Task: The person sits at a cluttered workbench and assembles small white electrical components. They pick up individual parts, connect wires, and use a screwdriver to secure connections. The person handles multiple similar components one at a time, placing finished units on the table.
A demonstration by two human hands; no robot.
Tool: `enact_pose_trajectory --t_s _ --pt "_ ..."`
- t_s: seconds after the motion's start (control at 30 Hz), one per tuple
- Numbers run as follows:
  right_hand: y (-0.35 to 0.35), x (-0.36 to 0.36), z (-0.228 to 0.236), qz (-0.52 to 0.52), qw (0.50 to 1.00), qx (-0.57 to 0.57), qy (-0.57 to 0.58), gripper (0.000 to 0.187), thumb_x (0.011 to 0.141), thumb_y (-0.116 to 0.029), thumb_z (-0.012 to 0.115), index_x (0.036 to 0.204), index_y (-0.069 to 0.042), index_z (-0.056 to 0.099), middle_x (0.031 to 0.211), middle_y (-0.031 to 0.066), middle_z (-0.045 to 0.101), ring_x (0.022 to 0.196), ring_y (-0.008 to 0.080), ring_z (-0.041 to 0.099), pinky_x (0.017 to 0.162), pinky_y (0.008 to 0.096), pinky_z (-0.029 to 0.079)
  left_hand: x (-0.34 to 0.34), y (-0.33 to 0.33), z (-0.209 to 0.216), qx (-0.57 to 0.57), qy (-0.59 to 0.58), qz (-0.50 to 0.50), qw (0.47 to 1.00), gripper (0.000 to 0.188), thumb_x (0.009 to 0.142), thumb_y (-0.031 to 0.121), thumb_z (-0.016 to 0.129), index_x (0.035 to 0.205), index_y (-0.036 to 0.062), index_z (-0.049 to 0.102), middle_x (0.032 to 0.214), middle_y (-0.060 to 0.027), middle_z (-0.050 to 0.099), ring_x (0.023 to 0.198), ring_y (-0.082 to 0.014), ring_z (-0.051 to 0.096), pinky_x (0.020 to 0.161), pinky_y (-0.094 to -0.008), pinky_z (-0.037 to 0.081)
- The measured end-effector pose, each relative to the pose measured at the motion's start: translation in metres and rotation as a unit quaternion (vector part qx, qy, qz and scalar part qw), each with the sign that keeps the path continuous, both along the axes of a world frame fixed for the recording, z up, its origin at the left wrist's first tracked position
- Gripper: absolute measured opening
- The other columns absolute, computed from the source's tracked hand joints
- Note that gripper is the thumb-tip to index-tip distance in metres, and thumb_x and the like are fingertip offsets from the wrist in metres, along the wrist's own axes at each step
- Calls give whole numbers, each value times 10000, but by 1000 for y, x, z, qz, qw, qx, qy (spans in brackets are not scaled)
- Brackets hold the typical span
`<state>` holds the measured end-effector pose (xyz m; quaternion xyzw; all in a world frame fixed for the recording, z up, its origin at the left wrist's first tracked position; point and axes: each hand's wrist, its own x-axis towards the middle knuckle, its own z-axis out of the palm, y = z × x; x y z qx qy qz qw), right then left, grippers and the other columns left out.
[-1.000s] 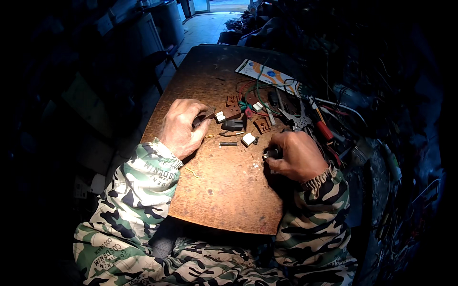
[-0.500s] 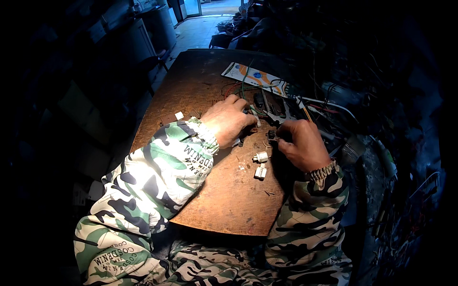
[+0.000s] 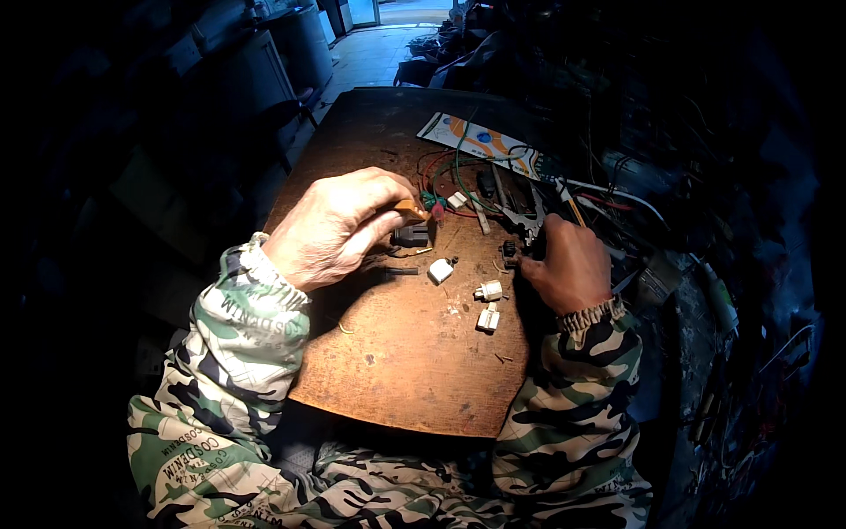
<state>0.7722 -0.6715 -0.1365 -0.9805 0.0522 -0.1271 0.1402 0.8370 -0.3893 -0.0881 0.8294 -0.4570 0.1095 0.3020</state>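
Observation:
My left hand is raised over the left side of the wooden table. Its thumb and fingertips pinch a small orange-yellow piece. Beneath those fingertips lies a dark block-shaped part. My right hand is closed at the table's right edge; what its fingers hold is hidden. A small black connector is by its fingertips, and metal pliers lie just beyond. Between the hands stands a white connector block. Closer to me are two more white connectors, one behind the other.
Red and green wires lie at the back, near a white and orange printed strip. A pencil-like stick sits past my right hand. Dark clutter with cables crowds the right side.
My left hand has drawn back to the left from the parts at the table's middle, now with the orange-yellow piece in its fingertips. The right hand has shifted slightly to the right.

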Motion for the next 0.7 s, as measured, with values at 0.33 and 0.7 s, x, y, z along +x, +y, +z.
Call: enact_pose_trajectory --t_s 0.33,0.7 --pt "1 -3 11 91 989 112 27 271 736 -104 786 932 45 674 914 240 701 860 427 687 748 468 542 -2 51 -55 -172 189 79 964 231 989 -5 605 1215 -31 647 1018 -76 692 828 -114 686 749 -248 592" --pt "52 1 -7 234 962 116 -81 434 797 -293 824 1069 15 686 893 183 639 775 340 672 659 420 549 -11 44 -49 -184 322 41 928 274 971 -35 586 1225 4 680 1121 -91 659 892 -129 659 781 -257 574"
